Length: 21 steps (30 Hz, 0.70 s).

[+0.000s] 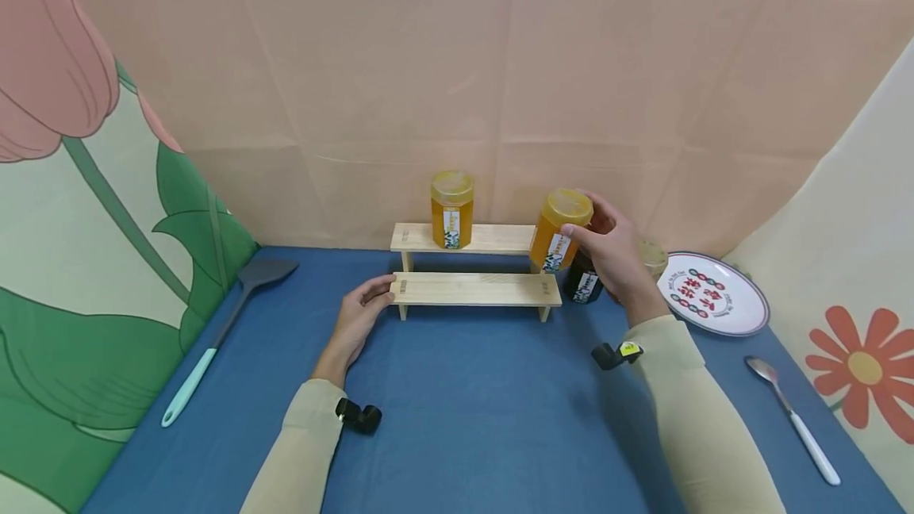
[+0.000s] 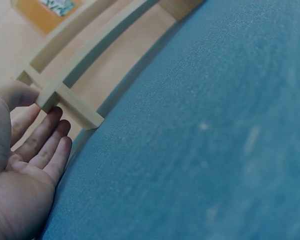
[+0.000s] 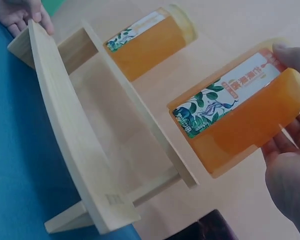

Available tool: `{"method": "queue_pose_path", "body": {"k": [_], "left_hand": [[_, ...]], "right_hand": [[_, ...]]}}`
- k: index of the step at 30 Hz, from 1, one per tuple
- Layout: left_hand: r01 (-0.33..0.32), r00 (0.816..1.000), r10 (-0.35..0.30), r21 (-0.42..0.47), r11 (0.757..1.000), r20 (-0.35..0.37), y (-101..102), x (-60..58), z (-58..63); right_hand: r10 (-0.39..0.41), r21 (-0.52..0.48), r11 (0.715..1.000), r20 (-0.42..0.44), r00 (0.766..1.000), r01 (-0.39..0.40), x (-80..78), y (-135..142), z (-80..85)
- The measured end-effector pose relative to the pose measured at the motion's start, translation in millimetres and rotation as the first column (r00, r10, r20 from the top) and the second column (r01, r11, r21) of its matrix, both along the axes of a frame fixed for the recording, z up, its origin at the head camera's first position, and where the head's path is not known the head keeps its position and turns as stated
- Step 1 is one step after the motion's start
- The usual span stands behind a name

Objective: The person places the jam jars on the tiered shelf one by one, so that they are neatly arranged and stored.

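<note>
A two-step wooden rack (image 1: 477, 289) stands on the blue cloth. At its left end my left hand (image 1: 357, 320) pinches the lower board, thumb on top and fingers beneath, as the left wrist view shows. My right hand (image 1: 616, 252) grips a honey jar (image 1: 560, 228) with a yellow lid. This jar leans slightly, held at the right end of the upper board; its label (image 3: 225, 92) faces out in the right wrist view. A matching honey jar (image 1: 452, 209) stands upright on the upper board, left of the middle.
Behind and below my right hand are a dark jar (image 1: 584, 278) and another yellowish lid (image 1: 653, 255), both partly hidden. A white oval plate (image 1: 746, 292) lies to the right, with a spoon (image 1: 793, 415) nearer. At far left lies a spatula (image 1: 236, 316). A pinkish backdrop (image 1: 371, 86) rises behind the rack.
</note>
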<state>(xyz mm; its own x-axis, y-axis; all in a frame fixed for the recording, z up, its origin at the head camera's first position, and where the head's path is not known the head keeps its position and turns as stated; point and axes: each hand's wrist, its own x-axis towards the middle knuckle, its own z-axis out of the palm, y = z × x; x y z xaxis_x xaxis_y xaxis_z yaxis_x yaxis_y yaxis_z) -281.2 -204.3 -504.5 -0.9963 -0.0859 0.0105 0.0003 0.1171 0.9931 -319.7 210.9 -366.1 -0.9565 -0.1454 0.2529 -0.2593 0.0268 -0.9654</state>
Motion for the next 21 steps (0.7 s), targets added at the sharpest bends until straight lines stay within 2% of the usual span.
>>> {"method": "queue_pose_path", "body": {"k": [6, 14, 21], "left_hand": [[0.014, 1.0, -0.014, 0.008, 1.0, 0.005, 0.4, 0.2, 0.4], [-0.004, 1.0, 0.004, 0.008, 1.0, 0.024, 1.3, -0.5, 1.6], [0.014, 1.0, -0.014, 0.006, 1.0, 0.017, 1.4, 1.7, 3.5]], "right_hand": [[0.041, -0.028, 0.999, -0.021, 0.999, -0.041, -14.6, -13.8, 5.0], [0.117, -0.066, 0.99, -0.069, 0.991, -0.122, -28.9, -31.4, 7.3], [0.111, -0.051, 0.992, -0.048, 0.993, -0.113, -42.5, -42.2, 3.5]]}}
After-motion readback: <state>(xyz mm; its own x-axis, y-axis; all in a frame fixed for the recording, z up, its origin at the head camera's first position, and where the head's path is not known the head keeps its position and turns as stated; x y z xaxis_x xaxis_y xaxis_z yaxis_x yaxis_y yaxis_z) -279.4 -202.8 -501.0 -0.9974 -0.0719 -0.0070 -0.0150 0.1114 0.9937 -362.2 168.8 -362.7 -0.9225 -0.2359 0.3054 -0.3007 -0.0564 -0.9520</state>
